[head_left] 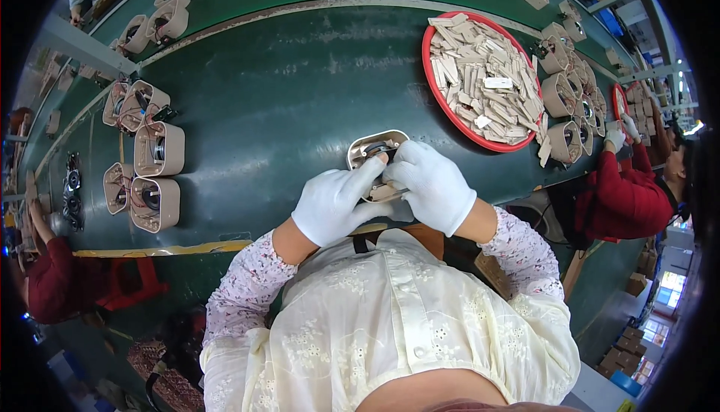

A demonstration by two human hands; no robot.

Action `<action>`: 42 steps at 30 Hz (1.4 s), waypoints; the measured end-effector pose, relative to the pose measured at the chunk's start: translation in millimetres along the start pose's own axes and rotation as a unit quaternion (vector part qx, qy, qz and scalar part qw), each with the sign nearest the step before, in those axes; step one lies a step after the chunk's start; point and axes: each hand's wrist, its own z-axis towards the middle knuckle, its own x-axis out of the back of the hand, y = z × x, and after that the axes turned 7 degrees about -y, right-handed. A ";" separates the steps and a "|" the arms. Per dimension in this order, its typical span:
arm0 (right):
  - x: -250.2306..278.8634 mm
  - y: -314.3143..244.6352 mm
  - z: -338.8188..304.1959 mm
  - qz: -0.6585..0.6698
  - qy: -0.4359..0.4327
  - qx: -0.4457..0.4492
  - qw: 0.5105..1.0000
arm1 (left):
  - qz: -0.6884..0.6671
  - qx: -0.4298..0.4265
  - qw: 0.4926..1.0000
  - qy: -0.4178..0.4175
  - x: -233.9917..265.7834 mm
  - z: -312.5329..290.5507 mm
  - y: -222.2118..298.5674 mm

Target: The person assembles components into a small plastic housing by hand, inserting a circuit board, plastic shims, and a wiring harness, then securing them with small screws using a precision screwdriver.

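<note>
Directly in front of me, at the table's near edge, is a beige speaker housing [406,136], a rounded open box with a round black speaker inside. My left hand [335,200], in a white glove, is closed on its left side, with the thumb reaching over the opening. Curled over the right wall is my right hand [436,187], also gloved, its fingers bent down into the box. Beige inner parts show between the hands. The right fingertips are hidden, so any small piece in them cannot be made out.
A red round basin [428,67] heaped with flat beige strips stands at the right. More speaker housings [159,149] sit on the green table [285,104] at the left, others [561,95] beyond the basin. Co-workers in red [626,194] sit on both sides.
</note>
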 end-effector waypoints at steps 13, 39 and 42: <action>-10.8 4.5 -5.0 0.026 0.041 0.016 0.999 | 0.003 -0.017 0.998 0.061 0.5 0.7 5.5; -0.3 24.3 1.0 0.038 -0.012 0.049 0.998 | 0.047 -0.054 0.997 0.006 3.1 11.8 9.3; 4.5 29.6 0.5 0.167 0.022 0.039 0.985 | 0.087 -0.041 0.995 -0.014 8.9 14.7 18.2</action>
